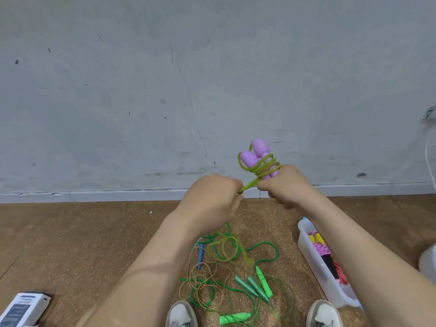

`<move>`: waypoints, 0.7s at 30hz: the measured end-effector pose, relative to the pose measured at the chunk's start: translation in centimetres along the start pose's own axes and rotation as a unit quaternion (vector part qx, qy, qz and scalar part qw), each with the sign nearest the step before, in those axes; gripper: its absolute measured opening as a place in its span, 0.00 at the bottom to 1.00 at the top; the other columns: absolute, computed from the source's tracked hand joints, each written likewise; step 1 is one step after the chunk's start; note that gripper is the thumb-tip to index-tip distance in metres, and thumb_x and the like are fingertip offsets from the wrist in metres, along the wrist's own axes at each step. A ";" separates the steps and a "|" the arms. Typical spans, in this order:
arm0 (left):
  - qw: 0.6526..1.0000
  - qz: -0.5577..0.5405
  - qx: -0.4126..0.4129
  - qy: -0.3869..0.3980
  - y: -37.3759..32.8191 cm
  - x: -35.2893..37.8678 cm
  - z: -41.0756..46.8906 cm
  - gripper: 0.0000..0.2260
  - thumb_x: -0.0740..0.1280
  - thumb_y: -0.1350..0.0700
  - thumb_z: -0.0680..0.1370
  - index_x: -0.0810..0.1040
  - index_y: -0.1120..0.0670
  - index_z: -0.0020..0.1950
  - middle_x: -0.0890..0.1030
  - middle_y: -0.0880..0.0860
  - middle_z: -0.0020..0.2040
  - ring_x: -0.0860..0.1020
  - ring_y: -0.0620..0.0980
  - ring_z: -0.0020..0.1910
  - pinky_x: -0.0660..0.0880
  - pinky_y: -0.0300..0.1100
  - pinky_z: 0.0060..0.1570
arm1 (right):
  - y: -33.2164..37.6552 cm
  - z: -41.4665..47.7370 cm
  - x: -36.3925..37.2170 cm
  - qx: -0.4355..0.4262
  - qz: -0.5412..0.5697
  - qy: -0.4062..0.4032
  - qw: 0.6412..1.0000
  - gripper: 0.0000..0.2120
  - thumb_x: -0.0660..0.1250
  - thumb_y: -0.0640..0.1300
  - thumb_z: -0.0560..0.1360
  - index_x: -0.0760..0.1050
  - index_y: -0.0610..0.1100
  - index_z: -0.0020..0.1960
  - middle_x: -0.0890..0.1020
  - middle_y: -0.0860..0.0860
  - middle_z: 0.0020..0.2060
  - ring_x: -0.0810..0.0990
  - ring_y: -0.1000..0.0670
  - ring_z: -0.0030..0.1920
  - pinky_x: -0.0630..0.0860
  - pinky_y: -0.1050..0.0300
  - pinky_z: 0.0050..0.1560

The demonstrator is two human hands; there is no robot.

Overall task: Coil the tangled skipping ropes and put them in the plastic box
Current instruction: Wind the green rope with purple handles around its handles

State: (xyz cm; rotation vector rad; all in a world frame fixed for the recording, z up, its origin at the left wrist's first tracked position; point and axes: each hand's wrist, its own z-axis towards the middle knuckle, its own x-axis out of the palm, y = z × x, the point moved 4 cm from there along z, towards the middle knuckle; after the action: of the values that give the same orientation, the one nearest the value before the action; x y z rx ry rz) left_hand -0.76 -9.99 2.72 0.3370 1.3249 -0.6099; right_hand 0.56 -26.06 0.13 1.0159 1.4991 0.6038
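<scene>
My right hand grips two purple handles held upright side by side, with a yellow-green rope wound several times round them. My left hand pinches the same rope just left of the handles; the loose part hangs down behind my left wrist to the floor. On the floor between my shoes lie tangled ropes: dark green cord, green handles, a blue handle and a thin speckled cord. The clear plastic box stands at the right, partly hidden by my right forearm, with coiled ropes inside.
A grey scuffed wall rises close ahead above a white skirting. The floor is brown cork. A white and dark carton lies at the bottom left. My two white shoes show at the bottom edge.
</scene>
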 end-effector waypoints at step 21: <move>0.927 -0.362 -0.047 0.082 2.5 0.4 -0.2 0.04 0.72 0.56 0.73 0.84 0.53 0.39 0.84 0.56 0.37 0.80 0.47 0.37 0.76 0.45 0.44 | 1.5 -4.3 5.0 -0.237 -0.409 0.267 0.840 0.22 0.76 0.60 0.64 0.75 0.45 0.45 0.81 0.50 0.41 0.79 0.47 0.43 0.77 0.53 0.48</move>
State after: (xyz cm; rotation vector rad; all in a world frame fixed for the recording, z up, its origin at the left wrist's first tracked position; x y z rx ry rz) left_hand 0.63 -7.98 1.99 -0.2092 1.6357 -1.1452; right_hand -2.94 -20.28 -0.37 -0.2486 1.9369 0.5938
